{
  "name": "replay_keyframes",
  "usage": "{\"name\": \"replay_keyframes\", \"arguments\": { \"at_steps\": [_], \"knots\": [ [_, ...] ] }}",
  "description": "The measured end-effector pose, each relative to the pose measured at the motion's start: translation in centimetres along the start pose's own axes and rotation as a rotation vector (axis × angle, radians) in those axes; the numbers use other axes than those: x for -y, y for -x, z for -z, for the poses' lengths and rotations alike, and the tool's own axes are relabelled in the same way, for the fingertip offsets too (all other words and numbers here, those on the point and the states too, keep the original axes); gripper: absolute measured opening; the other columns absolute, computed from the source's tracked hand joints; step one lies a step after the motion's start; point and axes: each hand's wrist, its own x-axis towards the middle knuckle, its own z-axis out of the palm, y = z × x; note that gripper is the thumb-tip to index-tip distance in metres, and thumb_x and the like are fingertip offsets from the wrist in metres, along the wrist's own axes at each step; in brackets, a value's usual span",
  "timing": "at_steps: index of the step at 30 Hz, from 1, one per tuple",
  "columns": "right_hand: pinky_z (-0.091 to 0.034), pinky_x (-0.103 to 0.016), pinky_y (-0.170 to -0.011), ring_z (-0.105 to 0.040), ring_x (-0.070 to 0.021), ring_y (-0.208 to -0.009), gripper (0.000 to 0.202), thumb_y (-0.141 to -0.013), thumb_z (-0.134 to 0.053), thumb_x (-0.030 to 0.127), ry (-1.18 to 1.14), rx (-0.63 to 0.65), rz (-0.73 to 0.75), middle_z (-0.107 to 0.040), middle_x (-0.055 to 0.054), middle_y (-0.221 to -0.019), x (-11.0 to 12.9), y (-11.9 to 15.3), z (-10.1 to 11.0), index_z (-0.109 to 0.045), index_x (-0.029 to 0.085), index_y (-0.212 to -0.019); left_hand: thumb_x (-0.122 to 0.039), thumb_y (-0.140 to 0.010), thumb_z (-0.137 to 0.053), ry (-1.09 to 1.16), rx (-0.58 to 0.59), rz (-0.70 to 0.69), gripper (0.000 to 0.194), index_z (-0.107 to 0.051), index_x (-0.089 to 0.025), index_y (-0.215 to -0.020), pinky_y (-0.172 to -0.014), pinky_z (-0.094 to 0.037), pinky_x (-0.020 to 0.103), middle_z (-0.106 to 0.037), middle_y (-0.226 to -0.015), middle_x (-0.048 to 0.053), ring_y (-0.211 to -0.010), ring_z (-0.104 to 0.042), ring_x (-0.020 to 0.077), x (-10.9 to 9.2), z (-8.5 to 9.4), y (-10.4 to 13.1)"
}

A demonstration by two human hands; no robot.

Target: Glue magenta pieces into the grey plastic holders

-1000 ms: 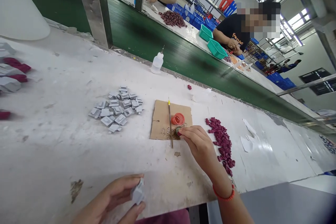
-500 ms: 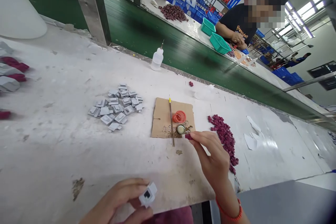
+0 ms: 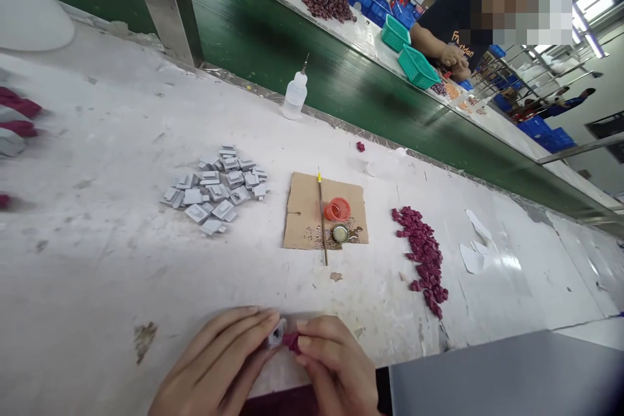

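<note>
— What are your hands doing at the near edge of the worktop (image 3: 97, 260)?

— Your left hand (image 3: 219, 364) is pinching a small grey piece (image 3: 275, 334) between thumb and fingers, and your right hand (image 3: 336, 364) is pinching a dark red piece (image 3: 291, 341) right against it. The two pieces are touching, pressed between your fingertips just above the near edge.

— And what is lying in front of you?

— A cardboard square (image 3: 305, 208) is sitting mid-worktop. A thin stick (image 3: 322, 221) with a yellow tip is lying across it, beside an orange cap (image 3: 337, 209) and a metal bottle cap (image 3: 340, 233) ringed with wet spots.

— Where are the loose parts sitting?

— A pile of grey pieces (image 3: 217, 188) is lying to the left of the cardboard, and a strip of dark red pieces (image 3: 423, 257) is running along its right side, towards the near edge. A single red piece (image 3: 360, 146) is lying apart, closer to the far edge.

— Anything at the far edge?

— A white squeeze bottle (image 3: 295, 94) is standing there, next to the green belt (image 3: 302, 58). Across the belt, another person's hand (image 3: 453, 55) is resting near two teal baskets (image 3: 414, 65).
</note>
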Motion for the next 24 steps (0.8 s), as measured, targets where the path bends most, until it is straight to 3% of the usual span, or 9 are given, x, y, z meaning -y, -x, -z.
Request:
{"name": "replay_keyframes", "arguments": {
  "at_steps": [6, 10, 24],
  "knots": [
    [-0.062, -0.028, -0.07, -0.07, -0.0175, -0.083, 0.034, -0.086, -0.056, 0.002, 0.039, 0.003, 0.04, -0.071, -0.008, -0.095, 0.1, -0.1, -0.1, -0.063, 0.021, -0.114, -0.029, -0.088, -0.05, 0.081, 0.046, -0.035, 0.04, -0.055, -0.03, -0.127, -0.085, -0.053, 0.015, -0.071, -0.112, -0.006, -0.102, -0.065, 0.0115, 0.8, 0.1, 0.3],
    [-0.063, -0.03, -0.066, -0.07, -0.0178, -0.08, 0.036, -0.088, -0.056, 0.007, 0.043, 0.047, 0.022, -0.071, -0.007, -0.093, 0.2, 0.1, -0.2, -0.061, 0.025, -0.119, -0.028, -0.09, -0.046, 0.116, 0.054, 0.069, 0.039, -0.053, -0.033, -0.128, -0.086, -0.055, 0.019, -0.07, -0.115, -0.005, -0.104, -0.066, 0.0134, 0.3, 0.2, 0.7],
    [-0.063, -0.028, -0.075, -0.071, -0.0177, -0.088, 0.032, -0.094, -0.047, 0.01, 0.156, 0.22, 0.169, -0.075, -0.01, -0.094, 0.0, -1.5, 0.2, -0.062, 0.015, -0.122, -0.026, -0.09, -0.045, 0.134, 0.04, 0.079, 0.04, -0.053, -0.035, -0.128, -0.091, -0.053, 0.022, -0.069, -0.117, -0.006, -0.108, -0.063, 0.0139, 0.0, 0.0, 1.1]
  ]
}}
